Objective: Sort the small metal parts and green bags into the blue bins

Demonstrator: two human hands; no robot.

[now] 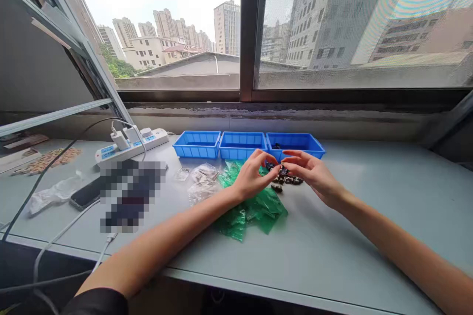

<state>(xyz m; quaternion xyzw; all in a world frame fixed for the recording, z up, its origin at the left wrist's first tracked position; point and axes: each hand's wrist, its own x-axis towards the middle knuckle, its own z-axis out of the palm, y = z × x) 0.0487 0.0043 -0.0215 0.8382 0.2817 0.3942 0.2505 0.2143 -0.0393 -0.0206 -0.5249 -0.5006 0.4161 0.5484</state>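
Observation:
My left hand (254,175) and my right hand (313,174) meet above the table, their fingertips pinched close together. Whatever small piece is between them is too tiny to make out. Just beneath and behind the fingers lies a pile of small dark parts with metallic bits (291,180), partly covered by my hands. Green plastic bags (271,209) are spread under my left hand and wrist. To their left is a clear plastic bag (204,179) with pale small pieces.
Three blue bins stand in a row below the window: left (197,145), middle (242,146) and right (303,145), the right one holding some dark pieces. A white power strip (157,138), a phone (86,194), cables and crumpled clear plastic (55,194) occupy the left side.

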